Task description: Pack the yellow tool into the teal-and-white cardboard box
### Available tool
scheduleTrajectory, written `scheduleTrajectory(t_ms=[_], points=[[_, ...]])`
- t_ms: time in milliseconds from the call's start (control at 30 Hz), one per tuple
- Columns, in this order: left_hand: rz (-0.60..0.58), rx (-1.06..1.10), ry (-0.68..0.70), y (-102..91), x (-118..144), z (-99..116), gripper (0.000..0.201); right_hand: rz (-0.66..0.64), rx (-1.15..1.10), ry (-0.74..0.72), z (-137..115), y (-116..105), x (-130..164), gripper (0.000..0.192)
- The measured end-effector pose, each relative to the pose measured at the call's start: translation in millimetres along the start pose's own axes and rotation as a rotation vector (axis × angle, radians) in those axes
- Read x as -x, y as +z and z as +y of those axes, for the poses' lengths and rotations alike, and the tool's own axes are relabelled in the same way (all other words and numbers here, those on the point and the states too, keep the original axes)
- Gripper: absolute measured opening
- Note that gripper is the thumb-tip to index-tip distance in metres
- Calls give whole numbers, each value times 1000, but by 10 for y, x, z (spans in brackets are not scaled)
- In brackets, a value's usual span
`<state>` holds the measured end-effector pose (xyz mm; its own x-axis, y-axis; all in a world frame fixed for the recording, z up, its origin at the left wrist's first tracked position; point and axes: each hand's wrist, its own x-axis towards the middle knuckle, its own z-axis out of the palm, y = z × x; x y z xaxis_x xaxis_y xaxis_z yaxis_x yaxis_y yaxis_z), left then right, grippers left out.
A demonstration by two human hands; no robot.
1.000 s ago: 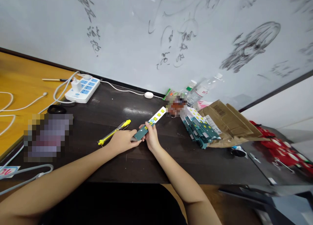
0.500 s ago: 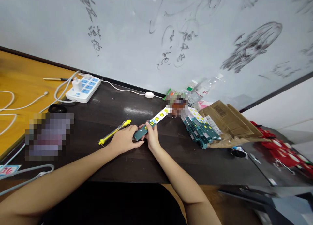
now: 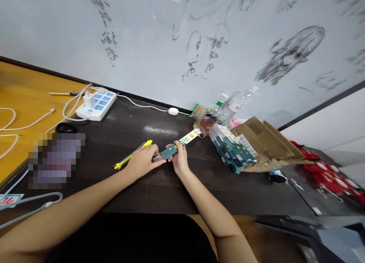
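My right hand [image 3: 179, 162] is closed around a long narrow box [image 3: 171, 150], dark green at the near end and white with yellow lettering toward the far end. The box slants away to the upper right. At its near end my left hand [image 3: 142, 161] pinches a short grey, shiny piece [image 3: 158, 156] that sticks out of the box; its kind I cannot make out. Just left of that hand lies a yellow pen-like tool [image 3: 133, 155] in clear packaging, partly covered by the hand.
Several similar green-and-white boxes [image 3: 232, 150] lie in a pile to the right, against an opened brown cardboard package [image 3: 256, 137]. Clear plastic bottles [image 3: 232, 107] stand by the whiteboard [image 3: 142, 38]. A white power strip [image 3: 98, 106] with cables sits at the left.
The box has moved slightly up and right, away from my left hand. More of the grey piece now shows between the box's end and my left fingers.
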<state>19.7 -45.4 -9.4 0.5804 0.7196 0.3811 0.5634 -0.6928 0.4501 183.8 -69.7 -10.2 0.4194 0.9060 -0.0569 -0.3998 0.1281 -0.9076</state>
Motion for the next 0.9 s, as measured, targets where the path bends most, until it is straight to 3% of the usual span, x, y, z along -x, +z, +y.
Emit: scheduleTrajectory(t_ms=[100, 300, 533, 733, 900], points=[[-14, 33, 3, 20, -12, -29, 34, 11, -16, -2, 28, 4, -2, 32], [-24, 86, 135, 73, -16, -80, 28, 15, -32, 18, 70, 6, 4, 32], [-153, 101, 343, -30, -74, -137, 29, -64, -37, 101, 41, -33, -19, 33], [-112, -1, 340, 25, -59, -152, 31, -64, 1, 42, 44, -28, -13, 31], [-120, 132, 369, -43, -41, -127, 26, -56, -30, 119, -52, -69, -69, 31]])
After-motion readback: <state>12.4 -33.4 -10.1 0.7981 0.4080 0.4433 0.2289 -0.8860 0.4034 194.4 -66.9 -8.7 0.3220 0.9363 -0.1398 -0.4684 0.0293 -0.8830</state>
